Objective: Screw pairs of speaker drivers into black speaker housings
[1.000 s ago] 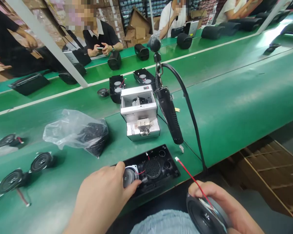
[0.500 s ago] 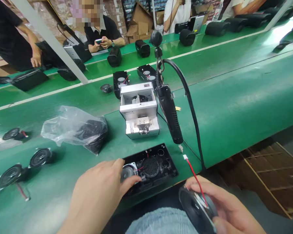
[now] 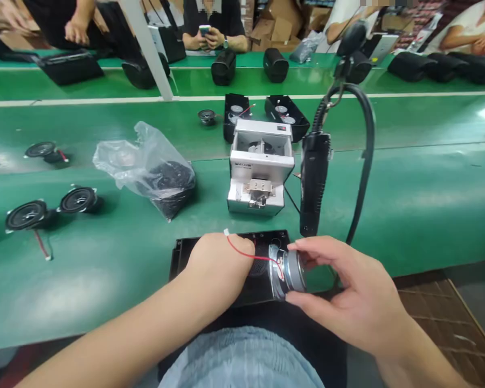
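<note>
Left of the hands, loose speaker drivers [image 3: 26, 215] and a plastic bag [image 3: 161, 183] lie on the green desk [image 3: 84, 285]. The left hand [image 3: 216, 264], fingers hidden, rests on a black speaker housing [image 3: 253, 288] under a red wire [image 3: 242, 250]; the right hand [image 3: 347, 285] grips a round speaker driver [image 3: 286, 272] between thumb and fingers, just above the housing.

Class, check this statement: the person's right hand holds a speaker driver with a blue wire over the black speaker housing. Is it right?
No: the wire is red, as the head view shows. The person's right hand holds a speaker driver with a red wire over the black speaker housing.
</note>
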A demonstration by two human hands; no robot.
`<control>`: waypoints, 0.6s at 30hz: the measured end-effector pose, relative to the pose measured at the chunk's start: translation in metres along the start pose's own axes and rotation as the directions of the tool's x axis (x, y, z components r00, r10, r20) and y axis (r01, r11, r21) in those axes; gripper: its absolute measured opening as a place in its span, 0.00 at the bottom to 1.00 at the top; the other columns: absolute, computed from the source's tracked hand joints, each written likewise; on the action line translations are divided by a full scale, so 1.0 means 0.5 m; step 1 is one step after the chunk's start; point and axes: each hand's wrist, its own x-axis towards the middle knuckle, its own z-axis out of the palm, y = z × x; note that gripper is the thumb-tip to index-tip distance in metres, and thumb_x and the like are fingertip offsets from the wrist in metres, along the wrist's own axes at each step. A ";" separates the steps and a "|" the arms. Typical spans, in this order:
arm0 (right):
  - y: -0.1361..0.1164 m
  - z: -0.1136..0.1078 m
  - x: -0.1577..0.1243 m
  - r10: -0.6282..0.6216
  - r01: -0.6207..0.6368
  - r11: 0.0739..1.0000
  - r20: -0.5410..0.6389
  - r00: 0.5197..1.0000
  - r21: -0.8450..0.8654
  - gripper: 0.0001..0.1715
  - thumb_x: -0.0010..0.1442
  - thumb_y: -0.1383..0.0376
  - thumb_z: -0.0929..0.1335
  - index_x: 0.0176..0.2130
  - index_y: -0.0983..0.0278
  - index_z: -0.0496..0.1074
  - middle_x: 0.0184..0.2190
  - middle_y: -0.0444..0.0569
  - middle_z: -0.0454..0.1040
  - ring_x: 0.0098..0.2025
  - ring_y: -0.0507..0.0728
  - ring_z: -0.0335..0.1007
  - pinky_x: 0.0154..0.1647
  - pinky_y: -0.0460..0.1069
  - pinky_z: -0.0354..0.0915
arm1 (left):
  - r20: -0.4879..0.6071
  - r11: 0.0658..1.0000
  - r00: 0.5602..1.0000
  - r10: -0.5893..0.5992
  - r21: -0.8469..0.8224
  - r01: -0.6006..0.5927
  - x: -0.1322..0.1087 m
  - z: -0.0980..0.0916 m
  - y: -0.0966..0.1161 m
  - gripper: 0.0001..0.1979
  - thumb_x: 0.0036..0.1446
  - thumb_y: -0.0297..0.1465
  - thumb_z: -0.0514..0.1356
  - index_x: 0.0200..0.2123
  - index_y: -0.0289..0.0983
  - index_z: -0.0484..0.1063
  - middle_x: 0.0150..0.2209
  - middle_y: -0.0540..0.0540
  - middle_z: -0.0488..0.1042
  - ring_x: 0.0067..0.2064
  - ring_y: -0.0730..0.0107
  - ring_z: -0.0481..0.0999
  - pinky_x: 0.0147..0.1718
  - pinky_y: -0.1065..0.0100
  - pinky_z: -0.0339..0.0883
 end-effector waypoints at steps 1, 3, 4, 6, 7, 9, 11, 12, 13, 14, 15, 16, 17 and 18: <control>0.003 0.004 0.013 -0.027 0.027 1.000 0.021 0.999 -0.012 0.24 0.66 0.63 0.76 0.59 0.60 0.71 0.48 0.53 0.84 0.44 0.58 0.84 0.47 0.51 0.83 | -0.017 1.000 1.000 -0.006 -0.022 0.006 -0.009 0.000 -0.008 0.09 0.59 0.20 0.63 0.31 0.39 0.76 0.28 0.46 0.81 0.29 0.58 0.81 0.26 0.62 0.57; 0.007 0.013 0.038 -0.090 0.093 0.995 0.080 0.993 -0.027 0.20 0.66 0.66 0.76 0.55 0.60 0.72 0.49 0.53 0.83 0.48 0.58 0.84 0.51 0.53 0.83 | -0.046 0.998 0.999 -0.026 -0.061 0.023 -0.033 0.005 -0.031 0.07 0.61 0.22 0.61 0.35 0.40 0.75 0.29 0.49 0.80 0.29 0.60 0.79 0.26 0.62 0.56; 0.009 0.017 0.049 -0.116 0.121 0.992 0.116 0.986 -0.034 0.18 0.67 0.67 0.75 0.55 0.61 0.73 0.50 0.53 0.83 0.50 0.58 0.83 0.53 0.53 0.82 | -0.072 0.996 0.997 -0.029 -0.088 0.023 -0.045 0.010 -0.046 0.07 0.61 0.23 0.61 0.35 0.41 0.74 0.28 0.50 0.78 0.29 0.61 0.77 0.27 0.62 0.56; 0.011 0.024 0.068 -0.146 0.160 0.986 0.206 0.967 -0.052 0.18 0.67 0.68 0.75 0.55 0.61 0.73 0.51 0.52 0.83 0.51 0.58 0.83 0.53 0.54 0.83 | -0.157 0.988 0.988 0.008 -0.149 -0.032 -0.070 0.025 -0.078 0.08 0.62 0.23 0.60 0.32 0.41 0.72 0.28 0.51 0.76 0.29 0.62 0.75 0.29 0.62 0.57; 0.011 0.028 0.076 -0.153 0.175 0.983 0.258 0.954 -0.064 0.18 0.67 0.68 0.75 0.55 0.61 0.73 0.52 0.52 0.83 0.51 0.59 0.83 0.52 0.55 0.83 | -0.214 0.981 0.976 0.046 -0.174 -0.084 -0.081 0.034 -0.095 0.09 0.63 0.23 0.60 0.31 0.41 0.71 0.29 0.51 0.75 0.30 0.62 0.74 0.30 0.62 0.58; 0.011 0.037 0.089 -0.154 0.200 0.975 0.357 0.921 -0.097 0.19 0.67 0.68 0.75 0.56 0.61 0.73 0.53 0.51 0.83 0.50 0.62 0.84 0.49 0.59 0.85 | -0.332 0.962 0.935 0.127 -0.189 -0.198 -0.098 0.050 -0.124 0.12 0.68 0.23 0.58 0.31 0.40 0.73 0.33 0.49 0.76 0.34 0.61 0.74 0.34 0.61 0.60; 0.012 0.047 0.100 -0.143 0.223 0.965 0.441 0.886 -0.136 0.20 0.66 0.68 0.77 0.56 0.61 0.73 0.53 0.52 0.83 0.51 0.65 0.85 0.46 0.63 0.86 | -0.404 0.944 0.895 0.192 -0.173 -0.280 -0.108 0.062 -0.145 0.14 0.72 0.24 0.57 0.34 0.40 0.77 0.40 0.46 0.79 0.37 0.60 0.74 0.38 0.59 0.62; 0.012 0.052 0.104 -0.139 0.237 0.959 0.477 0.868 -0.152 0.21 0.65 0.68 0.77 0.56 0.62 0.73 0.53 0.52 0.83 0.50 0.66 0.85 0.45 0.64 0.86 | -0.422 0.937 0.882 0.210 -0.172 -0.306 -0.110 0.066 -0.153 0.13 0.73 0.25 0.58 0.36 0.40 0.79 0.44 0.45 0.80 0.39 0.59 0.75 0.40 0.58 0.62; 0.014 0.057 0.106 -0.137 0.252 0.953 0.506 0.851 -0.167 0.22 0.65 0.68 0.78 0.56 0.63 0.73 0.53 0.52 0.83 0.49 0.67 0.85 0.44 0.65 0.87 | -0.431 0.928 0.874 0.226 -0.177 -0.327 -0.110 0.068 -0.159 0.11 0.73 0.25 0.59 0.38 0.41 0.80 0.47 0.46 0.81 0.41 0.59 0.76 0.41 0.57 0.61; 0.015 0.062 0.108 -0.136 0.267 0.947 0.528 0.838 -0.180 0.24 0.64 0.67 0.79 0.56 0.63 0.74 0.52 0.53 0.83 0.48 0.67 0.85 0.43 0.66 0.87 | -0.430 0.920 0.871 0.238 -0.187 -0.344 -0.110 0.069 -0.164 0.09 0.72 0.26 0.62 0.40 0.42 0.81 0.49 0.46 0.81 0.43 0.58 0.77 0.42 0.57 0.61; 0.017 0.066 0.109 -0.136 0.282 0.939 0.544 0.828 -0.195 0.25 0.63 0.67 0.79 0.57 0.64 0.74 0.52 0.54 0.83 0.47 0.68 0.86 0.42 0.66 0.87 | -0.423 0.912 0.872 0.248 -0.201 -0.357 -0.109 0.070 -0.167 0.07 0.70 0.26 0.64 0.41 0.42 0.82 0.49 0.47 0.82 0.44 0.58 0.78 0.42 0.56 0.60; 0.019 0.069 0.109 -0.134 0.295 0.932 0.555 0.821 -0.211 0.26 0.62 0.66 0.80 0.57 0.65 0.74 0.53 0.55 0.83 0.47 0.69 0.86 0.41 0.67 0.87 | -0.415 0.905 0.873 0.256 -0.216 -0.368 -0.108 0.070 -0.169 0.06 0.68 0.26 0.67 0.43 0.43 0.82 0.49 0.48 0.82 0.45 0.58 0.79 0.43 0.56 0.60; 0.021 0.072 0.109 -0.131 0.305 0.924 0.561 0.817 -0.228 0.27 0.62 0.66 0.80 0.57 0.66 0.75 0.53 0.56 0.83 0.47 0.70 0.86 0.41 0.68 0.87 | -0.409 0.898 0.874 0.262 -0.227 -0.376 -0.107 0.070 -0.171 0.07 0.66 0.25 0.69 0.44 0.43 0.81 0.50 0.49 0.83 0.45 0.58 0.79 0.44 0.56 0.60; 0.022 0.074 0.108 -0.127 0.314 0.918 0.569 0.813 -0.243 0.28 0.61 0.65 0.81 0.57 0.66 0.75 0.53 0.57 0.83 0.47 0.70 0.86 0.41 0.69 0.87 | -0.402 0.896 0.876 0.268 -0.231 -0.380 -0.106 0.070 -0.171 0.09 0.63 0.25 0.71 0.44 0.43 0.81 0.50 0.49 0.83 0.45 0.59 0.80 0.44 0.56 0.60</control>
